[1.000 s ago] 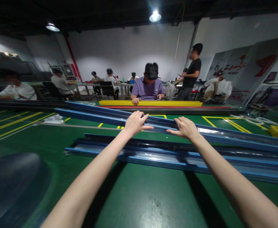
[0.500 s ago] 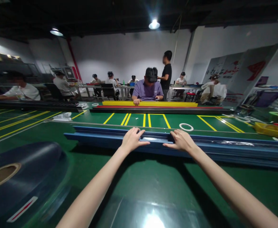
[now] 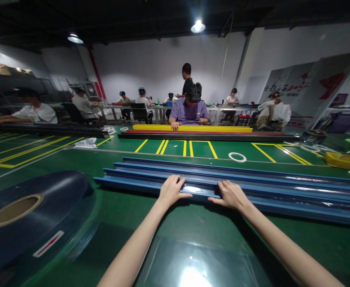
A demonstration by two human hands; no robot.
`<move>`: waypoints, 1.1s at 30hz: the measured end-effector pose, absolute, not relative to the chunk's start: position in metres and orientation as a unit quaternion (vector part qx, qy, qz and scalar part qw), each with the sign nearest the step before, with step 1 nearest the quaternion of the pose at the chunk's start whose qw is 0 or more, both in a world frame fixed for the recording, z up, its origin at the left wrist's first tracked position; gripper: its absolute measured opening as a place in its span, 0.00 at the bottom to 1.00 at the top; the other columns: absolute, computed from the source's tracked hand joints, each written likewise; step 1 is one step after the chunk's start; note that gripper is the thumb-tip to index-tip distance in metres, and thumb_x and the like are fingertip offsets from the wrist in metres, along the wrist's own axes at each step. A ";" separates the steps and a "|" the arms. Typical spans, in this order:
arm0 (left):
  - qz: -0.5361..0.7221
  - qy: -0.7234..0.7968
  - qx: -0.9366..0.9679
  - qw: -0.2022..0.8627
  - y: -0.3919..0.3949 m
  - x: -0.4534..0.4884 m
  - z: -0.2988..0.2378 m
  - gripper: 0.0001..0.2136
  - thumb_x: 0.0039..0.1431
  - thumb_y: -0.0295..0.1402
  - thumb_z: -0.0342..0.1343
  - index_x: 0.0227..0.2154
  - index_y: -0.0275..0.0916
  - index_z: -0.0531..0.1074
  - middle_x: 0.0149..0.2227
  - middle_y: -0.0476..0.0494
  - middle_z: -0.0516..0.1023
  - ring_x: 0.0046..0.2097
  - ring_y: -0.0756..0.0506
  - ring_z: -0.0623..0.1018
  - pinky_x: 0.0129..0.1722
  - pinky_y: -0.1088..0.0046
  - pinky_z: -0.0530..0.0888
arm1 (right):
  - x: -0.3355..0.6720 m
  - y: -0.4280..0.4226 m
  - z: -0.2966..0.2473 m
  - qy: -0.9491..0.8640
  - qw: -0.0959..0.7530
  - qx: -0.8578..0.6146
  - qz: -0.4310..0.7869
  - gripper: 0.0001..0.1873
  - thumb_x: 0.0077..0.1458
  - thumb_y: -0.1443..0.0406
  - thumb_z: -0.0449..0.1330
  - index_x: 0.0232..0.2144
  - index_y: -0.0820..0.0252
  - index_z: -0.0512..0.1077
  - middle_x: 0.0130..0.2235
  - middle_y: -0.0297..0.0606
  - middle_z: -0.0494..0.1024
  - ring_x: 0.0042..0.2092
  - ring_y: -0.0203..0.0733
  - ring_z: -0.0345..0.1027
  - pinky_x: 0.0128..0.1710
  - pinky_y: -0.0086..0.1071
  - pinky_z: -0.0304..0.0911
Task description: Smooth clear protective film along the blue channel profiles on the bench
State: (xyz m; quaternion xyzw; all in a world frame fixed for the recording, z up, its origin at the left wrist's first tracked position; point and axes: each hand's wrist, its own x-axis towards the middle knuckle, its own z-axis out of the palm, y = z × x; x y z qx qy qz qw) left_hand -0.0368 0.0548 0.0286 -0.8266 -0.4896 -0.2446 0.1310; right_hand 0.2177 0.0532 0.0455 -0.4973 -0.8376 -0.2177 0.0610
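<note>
A long blue channel-shaped strip (image 3: 133, 186) lies across the green table in front of me, open side up. Both hands grip its near wall close to the middle, a short gap apart. My left hand (image 3: 171, 190) has its thumb on the outer face and its fingers curled over into the groove. My right hand (image 3: 232, 195) holds the strip the same way. Right behind it run more blue channel strips (image 3: 169, 166), parallel and close beside it. Shiny patches show along their grooves.
To my left lies a big roll of clear bluish film (image 3: 64, 195); a transparent sheet (image 3: 210, 255) is in front of me. Across the table are yellow (image 3: 216, 128), red and black strips, a white ring (image 3: 237, 157) and a yellow tray (image 3: 345, 162). A co-worker (image 3: 186, 109) sits opposite.
The held blue strip has come down and towards me, from raised above the table to lying on it. The strips behind now show separately. A standing person in the background moved left.
</note>
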 end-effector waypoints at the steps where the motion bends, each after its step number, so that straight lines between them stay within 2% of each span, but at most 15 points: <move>1: -0.244 -0.491 -0.826 0.130 0.054 -0.037 0.025 0.32 0.44 0.57 0.49 0.46 0.37 0.67 0.40 0.39 0.71 0.44 0.41 0.69 0.45 0.65 0.67 | 0.217 0.053 0.043 -0.838 0.058 -0.500 -0.213 0.36 0.48 0.40 0.40 0.30 0.67 0.69 0.30 0.49 0.74 0.32 0.46 0.67 0.28 0.32 0.53; 8: -0.234 -0.487 -0.831 0.131 0.057 -0.045 0.010 0.32 0.44 0.58 0.48 0.45 0.37 0.69 0.39 0.39 0.72 0.42 0.42 0.70 0.44 0.66 0.68 | 0.209 0.053 0.031 -0.842 0.048 -0.506 -0.181 0.37 0.48 0.40 0.40 0.32 0.68 0.69 0.31 0.50 0.74 0.33 0.48 0.67 0.29 0.33 0.55; 20: -0.228 -0.467 -0.841 0.150 0.070 -0.050 0.008 0.35 0.45 0.61 0.42 0.45 0.37 0.69 0.38 0.39 0.72 0.41 0.42 0.71 0.42 0.67 0.68 | 0.210 0.063 0.025 -0.837 0.082 -0.506 -0.192 0.36 0.47 0.39 0.41 0.28 0.65 0.69 0.28 0.46 0.73 0.32 0.45 0.66 0.28 0.32 0.53; 33: -0.194 -0.488 -0.841 0.131 0.094 -0.056 0.011 0.33 0.46 0.59 0.45 0.48 0.39 0.66 0.42 0.39 0.70 0.45 0.42 0.69 0.46 0.67 0.66 | 0.199 0.084 0.022 -0.821 0.092 -0.528 -0.198 0.38 0.46 0.39 0.40 0.31 0.66 0.70 0.30 0.48 0.73 0.33 0.46 0.66 0.30 0.33 0.52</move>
